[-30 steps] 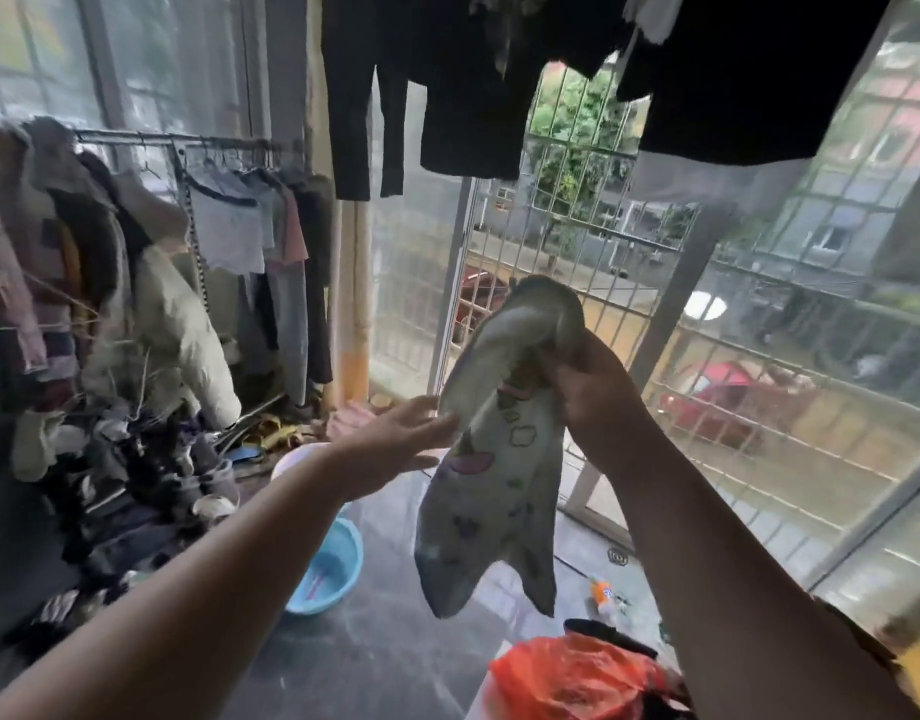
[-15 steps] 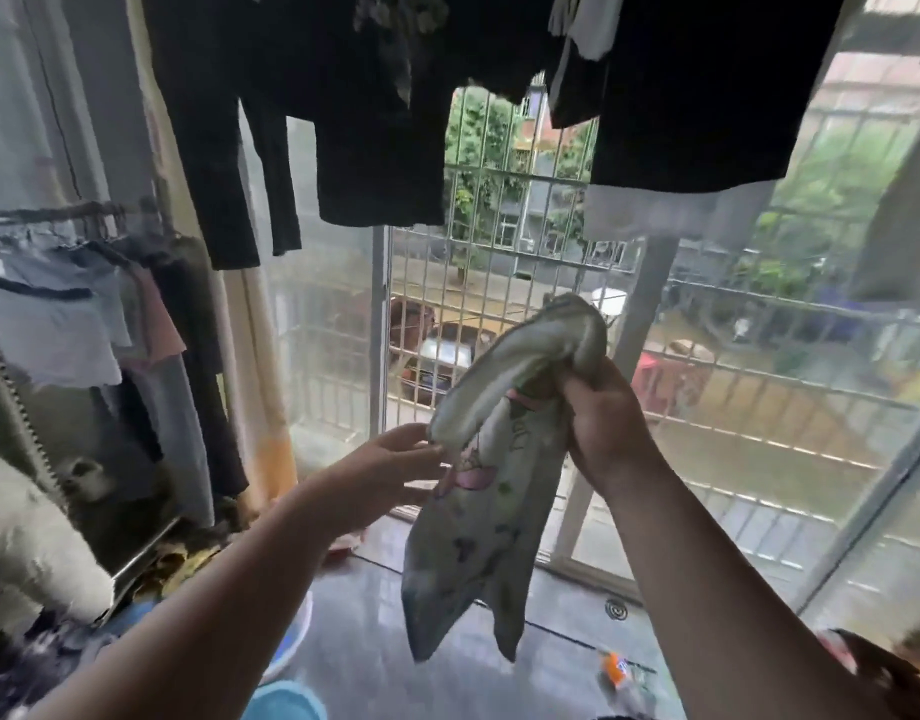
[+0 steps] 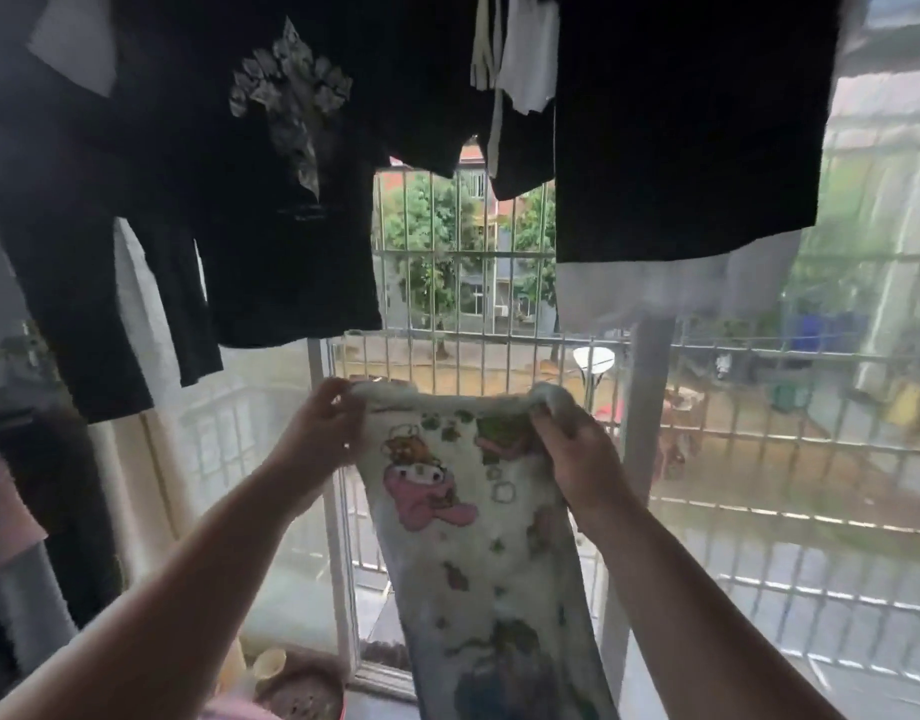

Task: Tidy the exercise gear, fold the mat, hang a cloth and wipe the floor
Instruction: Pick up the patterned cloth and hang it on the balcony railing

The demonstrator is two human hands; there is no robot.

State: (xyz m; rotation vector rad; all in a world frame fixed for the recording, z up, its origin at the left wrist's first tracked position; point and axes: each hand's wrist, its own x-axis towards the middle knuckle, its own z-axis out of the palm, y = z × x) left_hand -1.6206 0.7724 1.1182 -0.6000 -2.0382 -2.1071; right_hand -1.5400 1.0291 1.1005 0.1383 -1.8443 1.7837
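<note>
A pale cloth [image 3: 478, 553] printed with pink and brown cartoon figures hangs flat in front of me, spread wide at its top edge. My left hand [image 3: 325, 426] pinches the top left corner. My right hand [image 3: 577, 449] grips the top right corner, with the cloth bunched over its knuckles. The cloth's lower end runs out of view at the bottom. Both hands are raised at chest height, below the hanging laundry.
Dark garments hang overhead: a black printed T-shirt [image 3: 286, 189] at the left and a large black cloth [image 3: 691, 127] at the right. Behind the cloth stands a barred window [image 3: 447, 283] with a white frame post [image 3: 338, 511]. A round pot [image 3: 302, 688] sits on the floor at lower left.
My left hand has taken hold of the cloth's corner and the cloth is now spread flat between both hands instead of bunched in my right hand. My view has tilted up toward the hanging clothes.
</note>
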